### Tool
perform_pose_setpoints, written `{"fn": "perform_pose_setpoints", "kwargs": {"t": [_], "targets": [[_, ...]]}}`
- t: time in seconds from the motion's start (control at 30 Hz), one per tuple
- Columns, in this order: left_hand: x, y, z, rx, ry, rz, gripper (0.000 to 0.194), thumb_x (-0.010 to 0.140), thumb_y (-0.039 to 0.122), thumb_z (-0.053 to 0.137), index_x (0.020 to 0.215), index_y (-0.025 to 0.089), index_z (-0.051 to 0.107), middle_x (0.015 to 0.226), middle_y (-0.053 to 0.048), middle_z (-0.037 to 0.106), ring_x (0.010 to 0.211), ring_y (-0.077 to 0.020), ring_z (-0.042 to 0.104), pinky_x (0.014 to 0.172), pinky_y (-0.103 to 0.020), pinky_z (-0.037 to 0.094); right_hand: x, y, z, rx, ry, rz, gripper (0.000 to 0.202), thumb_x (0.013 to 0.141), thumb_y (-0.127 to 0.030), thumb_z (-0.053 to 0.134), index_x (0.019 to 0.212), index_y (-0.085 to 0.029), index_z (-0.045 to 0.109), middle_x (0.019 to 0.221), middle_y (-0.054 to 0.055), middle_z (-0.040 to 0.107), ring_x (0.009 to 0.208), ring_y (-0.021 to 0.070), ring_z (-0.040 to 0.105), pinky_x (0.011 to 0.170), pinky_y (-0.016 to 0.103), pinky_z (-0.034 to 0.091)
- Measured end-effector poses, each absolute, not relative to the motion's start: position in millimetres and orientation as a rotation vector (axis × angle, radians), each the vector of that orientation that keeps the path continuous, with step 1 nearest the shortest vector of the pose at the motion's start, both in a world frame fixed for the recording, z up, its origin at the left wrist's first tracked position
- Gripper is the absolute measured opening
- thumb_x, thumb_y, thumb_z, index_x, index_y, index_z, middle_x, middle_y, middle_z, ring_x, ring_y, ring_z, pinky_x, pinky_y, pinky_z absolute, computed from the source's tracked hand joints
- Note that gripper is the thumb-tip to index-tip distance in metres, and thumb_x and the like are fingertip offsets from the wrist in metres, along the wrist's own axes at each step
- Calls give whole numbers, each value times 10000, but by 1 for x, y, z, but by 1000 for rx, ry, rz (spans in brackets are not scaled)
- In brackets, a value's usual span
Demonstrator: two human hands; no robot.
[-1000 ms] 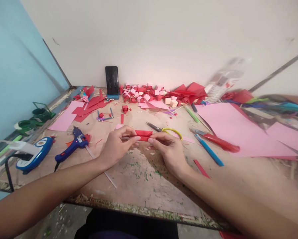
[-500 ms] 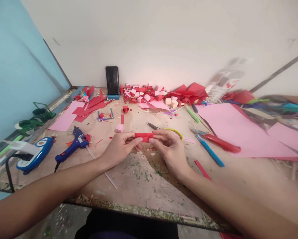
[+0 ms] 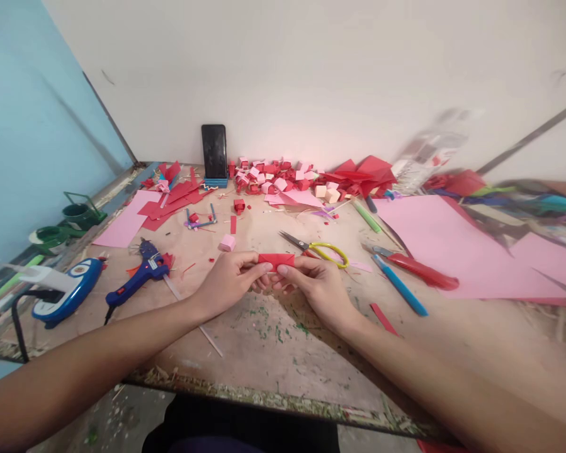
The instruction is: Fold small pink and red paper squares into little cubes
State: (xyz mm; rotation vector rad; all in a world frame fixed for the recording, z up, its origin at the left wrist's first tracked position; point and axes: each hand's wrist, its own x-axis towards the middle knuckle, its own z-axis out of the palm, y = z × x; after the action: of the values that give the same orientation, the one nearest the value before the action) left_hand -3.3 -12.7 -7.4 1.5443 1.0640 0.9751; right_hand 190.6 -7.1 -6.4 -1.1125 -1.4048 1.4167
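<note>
A small folded red paper piece (image 3: pixel 276 260) is pinched between both hands above the middle of the table. My left hand (image 3: pixel 233 280) grips its left end, thumb in front and fingers behind. My right hand (image 3: pixel 320 286) holds the right end in the same way, its thumb near the other thumb. Just behind the right hand lie scissors with yellow handles (image 3: pixel 330 253), the blades pointing left. A pink paper cube (image 3: pixel 226 243) rests behind the left hand.
A blue glue gun (image 3: pixel 143 277) and a blue-white power strip (image 3: pixel 70 296) are at left. Behind are a phone (image 3: pixel 214 152) and a heap of paper cubes (image 3: pixel 277 176). At right lie a blue pen-like tool (image 3: pixel 400 286), a red-handled tool (image 3: pixel 422 270) and pink sheets (image 3: pixel 452 245).
The right hand has shifted slightly down and left, its thumb closer to the left thumb. The red paper looks turned a little, and more of the yellow scissor handles shows.
</note>
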Motion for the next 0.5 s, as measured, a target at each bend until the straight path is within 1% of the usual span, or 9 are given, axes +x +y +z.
{"fn": "perform_pose_setpoints", "kwargs": {"t": [0.2,0.37,0.5], "targets": [[-3,-12,-10,1506,1040,963,282,952,336,612,759,146,690,738,-52,743,684,-158,713,671,-260,578,190,-6,-5,-1093,-1401,1401,237,819,-408,796,762,-178,808,776,78,798,639,175,706,593,282,538],[-4,-11,-11,1493,1027,945,265,956,345,619,814,139,706,777,-59,754,693,-153,711,676,-258,574,190,-6,-6,-1094,-1389,1398,265,816,-435,797,792,-172,813,749,77,788,632,179,704,605,295,546],[-4,-10,-11,1500,1021,961,276,963,330,610,781,141,696,753,-52,745,679,-148,709,661,-249,566,190,-7,-4,-1090,-1386,1425,252,789,-425,825,809,-174,811,752,68,783,643,178,697,608,291,540]]}}
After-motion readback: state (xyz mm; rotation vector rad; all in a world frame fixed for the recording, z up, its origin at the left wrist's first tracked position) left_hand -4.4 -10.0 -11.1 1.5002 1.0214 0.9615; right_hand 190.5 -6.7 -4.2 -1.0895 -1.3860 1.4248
